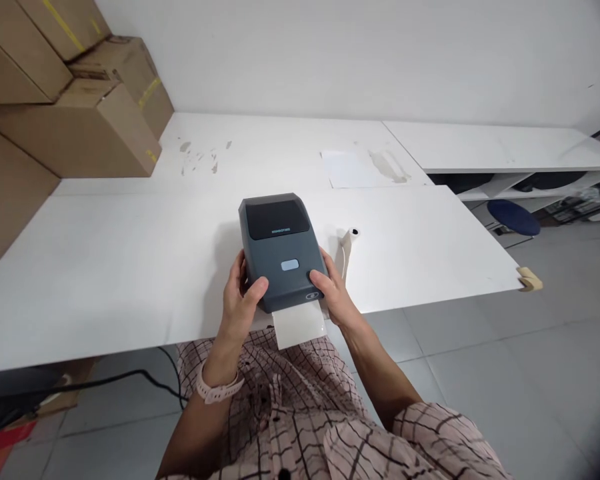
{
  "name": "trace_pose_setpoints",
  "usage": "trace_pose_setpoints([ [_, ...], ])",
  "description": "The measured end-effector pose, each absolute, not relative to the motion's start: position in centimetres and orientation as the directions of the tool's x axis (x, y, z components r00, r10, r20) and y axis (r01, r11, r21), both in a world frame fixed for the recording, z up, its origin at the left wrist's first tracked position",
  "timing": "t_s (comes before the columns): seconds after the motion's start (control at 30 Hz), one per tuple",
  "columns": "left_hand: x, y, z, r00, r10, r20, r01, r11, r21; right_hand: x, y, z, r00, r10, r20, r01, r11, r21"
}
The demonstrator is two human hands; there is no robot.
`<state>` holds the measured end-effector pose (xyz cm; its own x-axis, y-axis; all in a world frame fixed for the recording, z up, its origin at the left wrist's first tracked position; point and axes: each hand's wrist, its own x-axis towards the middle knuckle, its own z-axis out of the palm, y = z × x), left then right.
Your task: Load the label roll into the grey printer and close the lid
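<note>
A dark blue-grey label printer (275, 287) sits at the front of the white table, a black window on its top and a pale oval button below that. My left hand (240, 300) grips its left side, thumb on the top face. On the opposite side my right hand (336, 293) holds it the same way, thumb near the front right corner. A blank white label strip (299, 325) sticks out of the printer's front and hangs past the table edge. Just right of the printer lies a small white roll (351, 236). The fingers under the printer are hidden.
Cardboard boxes (80, 127) are stacked on the left of the white table (130, 253). A white paper sheet (347, 168) lies toward the back. Beyond the table's right side stands a blue stool (513, 217). A black cable (130, 375) runs below the front edge.
</note>
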<state>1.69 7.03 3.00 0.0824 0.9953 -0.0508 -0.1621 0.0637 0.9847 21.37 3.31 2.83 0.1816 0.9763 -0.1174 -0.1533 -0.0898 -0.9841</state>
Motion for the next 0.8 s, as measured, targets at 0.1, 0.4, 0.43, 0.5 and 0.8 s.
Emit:
trace_pose_setpoints([
  [0.1, 1.7, 5.8, 2.7, 0.015, 1.0, -0.008, -0.087, 0.009, 0.996, 21.4, 3.4, 2.3, 0.193, 0.976, -0.1, -0.124, -0.077, -0.989],
  [0.4, 3.0, -2.2, 1.8, 0.102, 0.966, -0.239, -0.003, 0.24, 0.971, 20.7, 3.3, 2.5, 0.219, 0.971, -0.092, -0.182, -0.051, -0.982],
  [0.43, 3.2, -2.1, 2.2, 0.19, 0.934, -0.304, -0.055, 0.319, 0.946, 20.7, 3.3, 2.6, 0.224, 0.97, -0.094, -0.19, -0.051, -0.981],
  [0.5, 3.7, -1.6, 3.2, 0.297, 0.876, -0.38, -0.161, 0.439, 0.884, 20.7, 3.4, 2.4, 0.228, 0.968, -0.101, -0.198, -0.055, -0.979],
  [0.8, 3.2, -1.3, 2.2, 0.257, 0.921, -0.292, -0.072, 0.319, 0.945, 20.9, 2.8, 3.6, 0.314, 0.91, 0.269, 0.331, 0.161, -0.93],
])
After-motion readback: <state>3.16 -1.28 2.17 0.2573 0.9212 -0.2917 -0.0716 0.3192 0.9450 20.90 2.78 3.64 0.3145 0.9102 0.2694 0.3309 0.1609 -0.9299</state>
